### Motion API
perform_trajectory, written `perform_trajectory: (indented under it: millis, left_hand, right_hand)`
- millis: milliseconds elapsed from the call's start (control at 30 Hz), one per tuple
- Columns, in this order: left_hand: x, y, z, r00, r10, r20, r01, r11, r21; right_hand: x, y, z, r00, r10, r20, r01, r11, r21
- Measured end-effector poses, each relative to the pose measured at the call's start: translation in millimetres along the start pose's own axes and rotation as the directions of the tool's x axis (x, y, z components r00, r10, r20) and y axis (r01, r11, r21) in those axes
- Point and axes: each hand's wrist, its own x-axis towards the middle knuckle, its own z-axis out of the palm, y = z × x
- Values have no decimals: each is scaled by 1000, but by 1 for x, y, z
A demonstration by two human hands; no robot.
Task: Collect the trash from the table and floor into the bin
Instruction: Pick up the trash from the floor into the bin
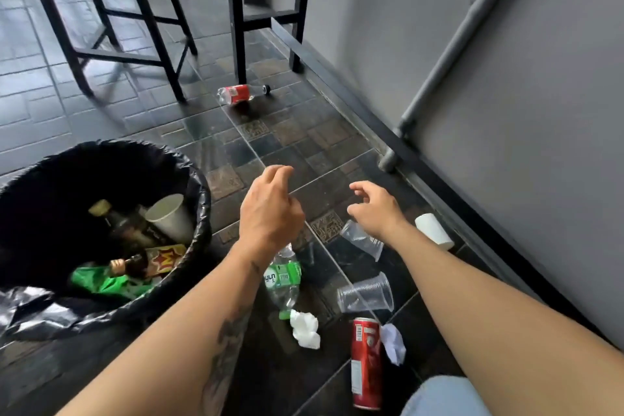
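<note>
A bin (197, 199) lined with a black bag stands at the left, holding bottles, a white cup and wrappers. My left hand (270, 209) hovers beside its rim, fingers loosely curled, holding nothing. My right hand (374, 204) is spread open above a clear plastic cup (361, 240). On the floor below lie a green-labelled bottle (283, 280), a second clear cup (366, 294), a crumpled tissue (305, 329), a red can (366, 368), a paper scrap (393, 343) and a white paper cup (434, 231). A red-labelled bottle (241, 93) lies farther off.
Black metal stool legs (131, 57) and a table frame (239, 20) stand on the tiled floor ahead. A grey wall with a dark skirting (422, 159) and a slanted grey pipe (449, 51) runs along the right.
</note>
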Motion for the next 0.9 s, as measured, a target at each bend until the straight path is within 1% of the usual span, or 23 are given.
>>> perform_trajectory:
  millis: [67, 133, 200, 267, 367, 433, 533, 633, 767, 900]
  left_hand:
    - [-13, -22, 39, 997, -37, 73, 32, 996, 80]
    - [-27, -48, 69, 986, -86, 139, 57, 978, 203]
    - [-40, -68, 91, 972, -162, 172, 107, 951, 291]
    - [-54, -78, 104, 954, -245, 173, 186, 936, 299]
    - [-75, -83, 118, 929, -300, 215, 219, 917, 332]
    - [-82, -82, 123, 923, -303, 238, 211, 913, 348]
    - [-84, -78, 130, 917, -276, 289, 156, 913, 376]
    - [-85, -79, 136, 906, -251, 340, 100, 909, 404]
    - [-83, -87, 136, 881, -271, 387, 90, 900, 425]
    - [-82, -91, 134, 857, -298, 420, 93, 891, 444]
  right_hand:
    - [5, 27, 4, 999, 35, -16, -36, 998, -55]
    - [4, 56, 13, 1000, 21, -5, -22, 985, -169]
    - [-3, 83, 21, 997, -9, 79, 38, 927, -373]
    - [-9, 100, 21, 983, -1, 186, 102, 841, -531]
    - [-12, 104, 20, 960, 40, 279, 138, 796, -589]
    - [-16, 104, 26, 938, 26, 347, 218, 732, -646]
    - [-25, 105, 43, 903, -17, 430, 356, 593, -723]
    - [-28, 108, 60, 881, -101, 462, 458, 431, -778]
    - [-29, 119, 74, 863, -67, 500, 490, 346, -800]
    - [-29, 124, 84, 872, -18, 489, 472, 295, -831]
